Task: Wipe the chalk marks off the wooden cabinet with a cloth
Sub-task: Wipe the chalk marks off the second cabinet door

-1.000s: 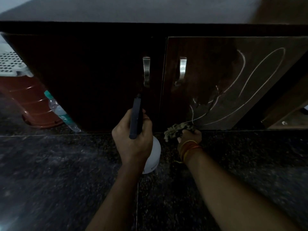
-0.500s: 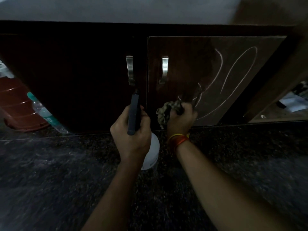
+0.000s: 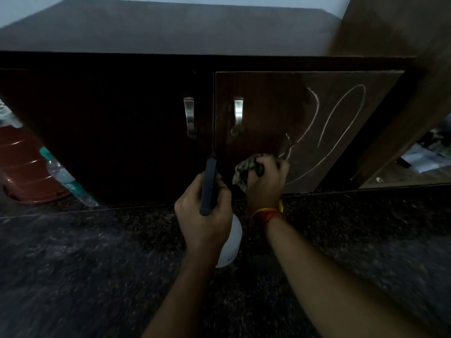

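Note:
A dark wooden cabinet [image 3: 117,132] with two doors and metal handles fills the view. White chalk curves [image 3: 341,123] cover the right part of the right door [image 3: 263,106]; its left part looks dark and wiped. My right hand [image 3: 267,181] grips a crumpled patterned cloth [image 3: 245,170] and presses it against the lower part of that door, beside the chalk lines. My left hand [image 3: 203,213] holds a white spray bottle [image 3: 230,242] by its dark trigger head [image 3: 208,186], in front of the gap between the doors.
A speckled dark stone floor [image 3: 97,276] lies below the cabinet. At the left stand a red-brown plastic tub [image 3: 22,172] and a clear water bottle [image 3: 63,178]. A wooden panel [image 3: 402,81] rises at the right, with papers [image 3: 424,157] behind it.
My right hand has lifted the cloth from the door's bottom edge up onto the lower chalk marks and rubbed there. My left hand keeps the bottle in much the same place.

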